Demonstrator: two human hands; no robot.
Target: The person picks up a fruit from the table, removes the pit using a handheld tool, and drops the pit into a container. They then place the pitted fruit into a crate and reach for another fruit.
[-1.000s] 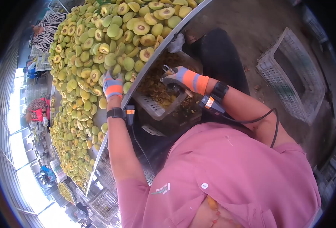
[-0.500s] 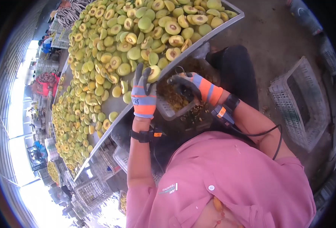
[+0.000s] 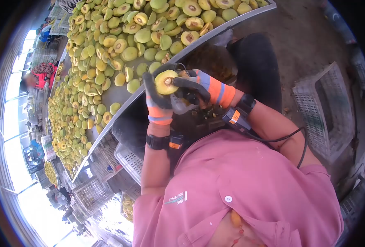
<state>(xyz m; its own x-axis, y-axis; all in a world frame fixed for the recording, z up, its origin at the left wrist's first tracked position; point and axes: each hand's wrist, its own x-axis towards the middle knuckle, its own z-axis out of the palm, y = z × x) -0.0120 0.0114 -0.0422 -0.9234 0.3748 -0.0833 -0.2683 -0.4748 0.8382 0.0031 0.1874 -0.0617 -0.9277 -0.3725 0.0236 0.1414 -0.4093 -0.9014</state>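
My left hand point(image 3: 158, 99), in a grey, orange and blue glove, is wrapped round a halved yellow-green fruit point(image 3: 164, 82). The cut face with its brown centre is turned up toward me. From the right, my right hand point(image 3: 203, 87), gloved alike, reaches the fruit, its fingertips at the pit. A thin metal loop shows by its fingers, mostly hidden. Both hands are beside the metal rim of a table point(image 3: 129, 101) heaped with halved green fruit point(image 3: 129, 54).
A white crate point(image 3: 330, 111) stands on the floor at right, and another crate point(image 3: 129, 161) is below the table edge. Under my hands is a container point(image 3: 183, 105), partly hidden. A person in red point(image 3: 43, 76) is at far left, near stacked crates.
My left hand has closed round the halved fruit and brought it off the table edge toward me. My right hand has come in to touch it. The view has shifted slightly.
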